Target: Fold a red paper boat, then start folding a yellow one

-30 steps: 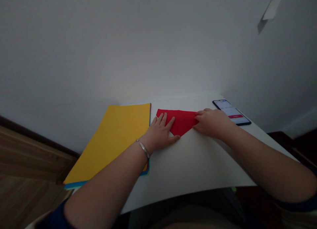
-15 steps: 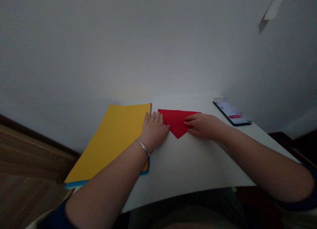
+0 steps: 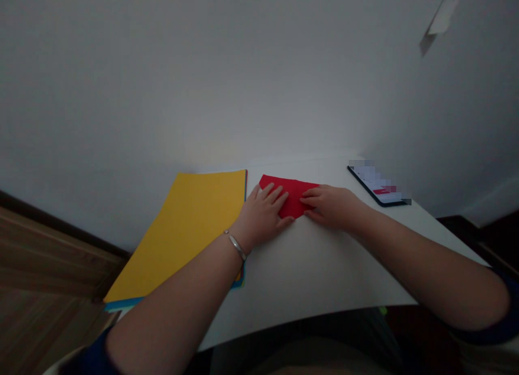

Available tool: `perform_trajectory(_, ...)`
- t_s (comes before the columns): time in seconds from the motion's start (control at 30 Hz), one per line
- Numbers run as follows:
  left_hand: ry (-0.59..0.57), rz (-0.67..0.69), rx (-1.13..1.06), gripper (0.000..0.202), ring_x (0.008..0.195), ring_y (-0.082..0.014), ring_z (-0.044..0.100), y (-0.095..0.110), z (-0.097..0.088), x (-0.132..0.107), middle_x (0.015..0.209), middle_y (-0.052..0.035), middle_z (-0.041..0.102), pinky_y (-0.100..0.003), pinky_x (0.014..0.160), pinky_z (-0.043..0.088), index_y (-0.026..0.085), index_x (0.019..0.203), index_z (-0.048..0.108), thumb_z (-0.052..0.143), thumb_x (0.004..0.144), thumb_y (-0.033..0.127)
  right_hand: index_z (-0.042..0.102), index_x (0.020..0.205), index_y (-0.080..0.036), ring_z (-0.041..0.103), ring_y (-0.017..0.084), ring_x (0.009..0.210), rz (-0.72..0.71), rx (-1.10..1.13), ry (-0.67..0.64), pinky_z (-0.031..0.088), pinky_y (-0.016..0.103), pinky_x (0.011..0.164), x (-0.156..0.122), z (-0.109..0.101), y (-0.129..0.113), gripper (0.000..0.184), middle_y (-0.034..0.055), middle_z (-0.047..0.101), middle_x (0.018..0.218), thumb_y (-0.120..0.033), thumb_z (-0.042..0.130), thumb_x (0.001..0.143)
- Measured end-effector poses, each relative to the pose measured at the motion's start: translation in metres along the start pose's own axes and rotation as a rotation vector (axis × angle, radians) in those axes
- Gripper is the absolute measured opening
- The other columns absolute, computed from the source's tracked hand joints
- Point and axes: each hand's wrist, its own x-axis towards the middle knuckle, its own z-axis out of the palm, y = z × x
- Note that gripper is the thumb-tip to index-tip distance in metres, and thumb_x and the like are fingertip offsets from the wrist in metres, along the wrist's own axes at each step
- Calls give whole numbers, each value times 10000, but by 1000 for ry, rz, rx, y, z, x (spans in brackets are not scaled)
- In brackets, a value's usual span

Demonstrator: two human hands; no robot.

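A: What lies around the work?

B: A white table (image 3: pixel 308 272) against a plain pale wall (image 3: pixel 259 78). On its left lies a stack of paper (image 3: pixel 190 218), yellow on top with blue showing at the near edge. Towards the far right corner lies a phone (image 3: pixel 375 187), its screen partly masked by blocks.

A: And the red paper (image 3: pixel 295 194)?

B: It is folded and lies flat near the far side of the table, between the stack and the phone.

A: What gets in the way of seeing it?

B: The hands. The left hand (image 3: pixel 261 215), with a silver bracelet (image 3: pixel 237 247) at the wrist, lies open over its left part, fingers spread. The right hand (image 3: pixel 334 205) covers its right end, half curled, fingertips on the red; I cannot tell whether it pinches the paper. The left forearm crosses the stack's near right part.

A: What differs from half a second ago?

B: The left hand has shifted right, off the stack's edge and onto the red. The paper is slightly turned, its left corner farther away. Stack and phone stay put.
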Motion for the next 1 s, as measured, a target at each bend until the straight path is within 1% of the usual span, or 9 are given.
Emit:
perform_trajectory(0.1,-22,93,-52,622,1386,-288,345,1,1,1,1488,-95,434,-473,1146,236,213,1435,434,320,952,588,732,1038,-209,655,240,939,29,-37,20,492,344,739,1,-2,-4,339,89,722,1064,-382,469,912)
perform_trajectory(0.27,75,109,-79,427,1258,-248,473,-5,1,2,1358,-67,572,-426,1080,356,234,1327,569,365,983,384,740,1019,-235,643,215,891,-43,51,56,473,334,780,2,-1,0,298,55,733,975,-367,499,903)
perform_trajectory(0.4,61,127,-135,405,1182,-212,543,-10,-1,4,1316,-20,617,-402,1051,402,251,1259,625,409,921,199,715,1092,-243,622,214,1006,-21,100,111,472,346,874,3,9,13,313,34,720,1108,-237,469,899)
perform_trajectory(0.53,5,169,-207,453,1218,-179,543,-14,-1,6,1325,25,612,-440,1121,326,281,1192,649,413,856,88,656,1213,-219,574,209,1155,6,81,95,422,381,1004,5,22,27,459,36,644,1287,-87,426,838)
perform_trajectory(0.6,-3,156,-216,442,1247,-177,521,-13,-2,5,1329,30,608,-466,1140,290,278,1163,653,410,858,71,637,1237,-238,554,220,1195,-22,60,70,339,464,1081,5,25,29,484,35,617,1325,-84,438,824)
perform_trajectory(0.7,15,111,-165,351,1286,-204,483,-10,-3,4,1316,19,618,-497,1149,254,273,1131,670,428,908,153,646,1219,-243,577,230,1166,-22,20,63,202,560,1132,4,21,27,437,54,652,1270,-128,457,842)
perform_trajectory(0.8,56,80,-79,338,1322,-266,437,-7,-4,3,1327,-18,609,-544,1152,200,251,1167,667,408,963,322,696,1132,-239,623,234,1079,-14,-28,39,154,577,1134,1,12,22,354,66,709,1142,-177,473,864)
perform_trajectory(0.9,67,40,-33,437,1360,-317,370,-7,-3,1,1364,-57,574,-563,1143,188,230,1247,630,360,976,442,727,1062,-252,641,226,1022,-19,-53,-4,176,560,1126,0,3,18,328,57,728,1053,-193,465,874)
perform_trajectory(1.0,37,23,-32,598,1370,-341,334,-5,-3,-1,1435,-117,489,-525,1146,203,171,1332,563,369,939,577,749,994,-218,644,229,979,-33,-75,-27,272,510,1086,0,-3,13,296,81,722,1006,-242,478,878)
